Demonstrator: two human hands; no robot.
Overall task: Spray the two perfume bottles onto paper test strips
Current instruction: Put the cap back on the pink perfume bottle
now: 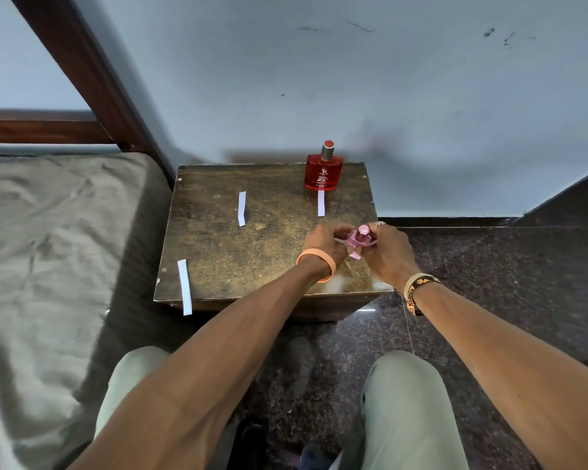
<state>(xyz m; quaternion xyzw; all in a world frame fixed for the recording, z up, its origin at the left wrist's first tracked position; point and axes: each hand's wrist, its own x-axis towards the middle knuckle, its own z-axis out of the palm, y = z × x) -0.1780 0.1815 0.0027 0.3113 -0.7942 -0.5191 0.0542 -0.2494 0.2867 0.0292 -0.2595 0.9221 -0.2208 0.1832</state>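
Observation:
A small pink perfume bottle (pixel 357 239) is held between both hands above the right front part of a worn brown table (pixel 252 252). My left hand (pixel 325 242) grips its left side and my right hand (pixel 389 252) curls round its right side. A red perfume bottle (pixel 324 171) with a silver neck stands upright at the table's back right. One white paper strip (pixel 321 203) lies just in front of the red bottle. A second strip (pixel 241 208) lies mid-table at the back. A third strip (pixel 185 287) overhangs the front left edge.
A bed with a grey-green cover (pixel 48 249) borders the table on the left, with a dark wooden bed frame (pixel 82 72) behind it. A pale wall (pixel 353 79) stands right behind the table. Dark speckled floor (pixel 489 266) lies to the right. My knees are below.

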